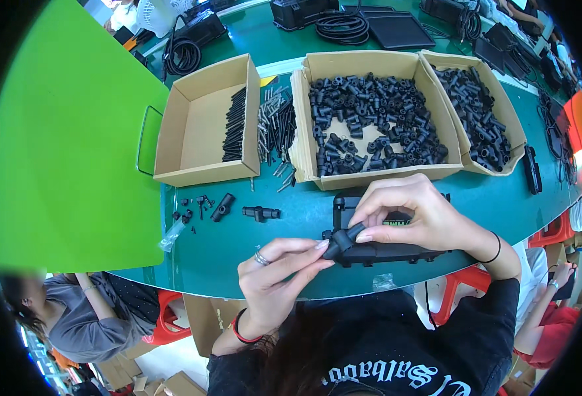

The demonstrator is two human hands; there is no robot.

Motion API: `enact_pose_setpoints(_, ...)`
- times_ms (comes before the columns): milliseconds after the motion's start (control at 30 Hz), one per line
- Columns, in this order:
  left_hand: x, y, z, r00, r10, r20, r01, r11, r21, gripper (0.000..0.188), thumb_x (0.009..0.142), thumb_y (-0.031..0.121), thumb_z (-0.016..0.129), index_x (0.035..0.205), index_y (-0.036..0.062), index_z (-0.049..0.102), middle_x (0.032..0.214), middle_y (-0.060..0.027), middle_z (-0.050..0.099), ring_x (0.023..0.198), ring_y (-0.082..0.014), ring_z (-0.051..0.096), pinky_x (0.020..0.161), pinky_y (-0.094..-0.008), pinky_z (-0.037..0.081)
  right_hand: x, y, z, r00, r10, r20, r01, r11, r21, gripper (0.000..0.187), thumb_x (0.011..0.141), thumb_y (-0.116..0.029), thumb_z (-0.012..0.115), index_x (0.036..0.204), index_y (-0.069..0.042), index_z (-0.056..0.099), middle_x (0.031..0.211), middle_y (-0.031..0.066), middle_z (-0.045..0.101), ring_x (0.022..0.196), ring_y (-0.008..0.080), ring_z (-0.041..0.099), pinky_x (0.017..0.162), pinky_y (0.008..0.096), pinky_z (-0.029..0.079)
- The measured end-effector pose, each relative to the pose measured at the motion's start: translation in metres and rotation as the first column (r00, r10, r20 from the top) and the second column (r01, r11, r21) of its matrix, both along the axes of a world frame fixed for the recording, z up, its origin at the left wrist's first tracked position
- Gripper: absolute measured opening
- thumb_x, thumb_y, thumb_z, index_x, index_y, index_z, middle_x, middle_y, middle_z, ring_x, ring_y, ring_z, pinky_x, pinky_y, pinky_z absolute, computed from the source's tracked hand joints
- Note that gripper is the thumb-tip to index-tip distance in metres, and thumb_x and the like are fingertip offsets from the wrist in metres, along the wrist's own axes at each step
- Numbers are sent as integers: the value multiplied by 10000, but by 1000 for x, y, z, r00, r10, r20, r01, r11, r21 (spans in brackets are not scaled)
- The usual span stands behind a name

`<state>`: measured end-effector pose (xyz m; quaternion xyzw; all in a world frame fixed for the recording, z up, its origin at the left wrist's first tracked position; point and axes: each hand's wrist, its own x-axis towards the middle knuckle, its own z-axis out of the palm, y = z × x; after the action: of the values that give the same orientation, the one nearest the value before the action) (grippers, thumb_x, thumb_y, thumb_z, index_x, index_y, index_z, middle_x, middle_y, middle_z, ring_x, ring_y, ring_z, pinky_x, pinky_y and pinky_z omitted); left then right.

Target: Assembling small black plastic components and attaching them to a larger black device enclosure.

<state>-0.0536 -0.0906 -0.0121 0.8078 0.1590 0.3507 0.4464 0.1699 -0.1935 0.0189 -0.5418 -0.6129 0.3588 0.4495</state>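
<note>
Between both hands is a black plastic T-shaped fitting (pixel 343 240), held tilted above the near side of the table. My left hand (pixel 281 270), with a ring on one finger, pinches its lower left end. The upper right end sits between the thumb and fingers of my right hand (pixel 413 214). Under the hands lies a flat black plastic housing (pixel 396 253), partly hidden by the right hand. To the left on the table are a black T-shaped fitting (pixel 262 213) and another black fitting (pixel 223 207) lying aslant.
Behind the hands, an open cardboard box (pixel 383 178) holds many black fittings, with a second such box (pixel 512 142) at its right. A third box (pixel 188 132) contains black rods; springs (pixel 264 125) lie beside it. A green panel (pixel 73 145) stands left. People sit nearby.
</note>
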Motion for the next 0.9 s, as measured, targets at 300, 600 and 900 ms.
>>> enact_pose_setpoints(300,6,-3,-6,1000,5,-5,-7,924,-383,254,710,-42,799,953,-23,727,886,-123,729,780,-185,698,692,-263,554,4,-5,-8,964,-37,-262,-26,972,-232,164,846,-28,727,986,45,683,900,69,664,775,93,644,699,230,540)
enact_pose_setpoints(600,7,4,-6,995,-95,-36,82,959,-269,245,750,-63,768,988,-40,715,948,-147,708,827,-182,707,739,-263,570,3,-6,-4,955,-137,-263,30,928,-372,212,882,-107,707,1001,67,690,859,93,697,763,93,669,701,226,556)
enact_pose_setpoints(900,3,13,-2,923,-379,71,324,663,-675,478,787,-111,714,1244,-21,608,997,-130,673,909,-188,688,826,-282,563,2,-10,-6,1000,2,13,-3,997,72,192,825,-96,743,1003,-24,728,886,91,706,752,157,698,662,266,563)
